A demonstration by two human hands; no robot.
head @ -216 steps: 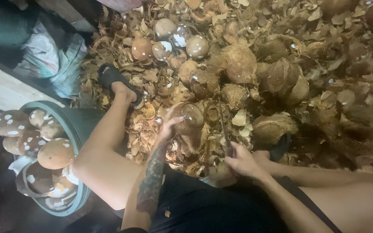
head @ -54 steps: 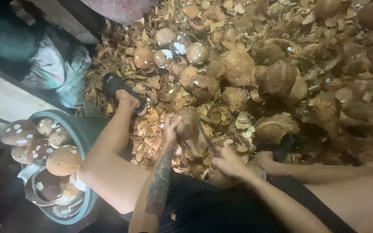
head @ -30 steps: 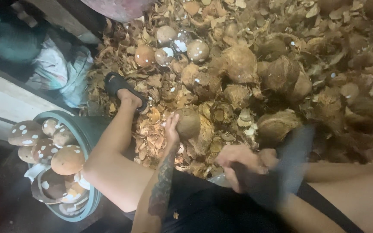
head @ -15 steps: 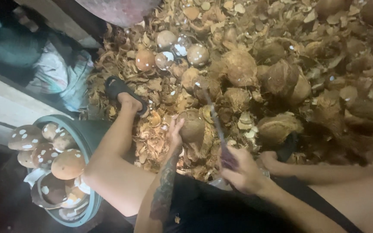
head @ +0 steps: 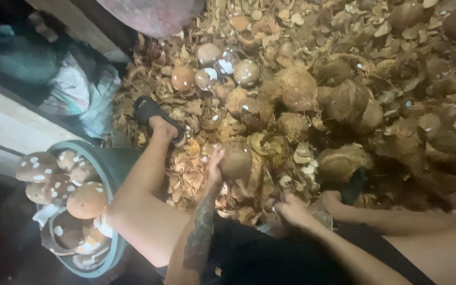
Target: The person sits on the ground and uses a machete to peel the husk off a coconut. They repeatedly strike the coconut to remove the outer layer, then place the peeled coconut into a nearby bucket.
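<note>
Your left hand point(head: 215, 162) cups the round coconut point(head: 235, 161) upright on the husk pile point(head: 196, 169); it's hard, heavy, prone to roll, so grip its flank. Your right hand point(head: 293, 209) looks closed around something, unclear what

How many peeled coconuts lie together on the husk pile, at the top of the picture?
4, in a cluster: one orange-brown, one pale, one small, one at right. Others may be hidden under husks.

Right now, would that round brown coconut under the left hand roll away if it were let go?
Probably a little: the round brown coconut looks ball-shaped, so apt to roll. The loose bed of husk scraps beneath would likely stop it. The left hand steadies its side; it seems hard, not floppy.
</note>
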